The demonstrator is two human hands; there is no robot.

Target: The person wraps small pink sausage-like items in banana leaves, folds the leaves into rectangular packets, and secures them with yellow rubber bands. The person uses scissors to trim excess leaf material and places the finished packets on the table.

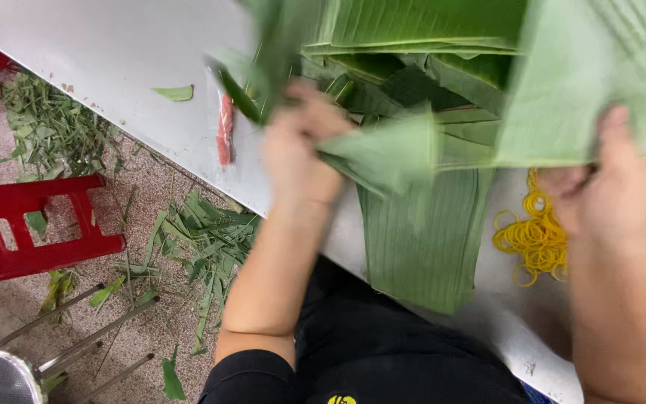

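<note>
We judged the step as leaf sorting/folding: L hand (297, 146) pinched shut on a folded leaf piece (390, 153) above the worktop (114, 60) near edge, R hand (607, 187) clamped on a broad leaf sheet (585, 90) toward its right end, w/ yellow rubber bands (536, 239) between; next move likely needs a steady hold on the fold.

Pile of thin yellow rubber bands (536, 239) sits on the pale grey tabletop (114, 52), over on the right. Further left on the same top there's a narrow orange-red strip in a clear wrapper (225, 129), and a small loose green leaf scrap (174, 93) lies just left of that, far side. Down on the speckled floor (9, 299) at left: a red plastic stool (31, 224), with heaps of green leaf trimmings (207, 236) scattered around it. Near-left corner has a round metal stool with thin legs (1, 378), tipped on its side.
</note>
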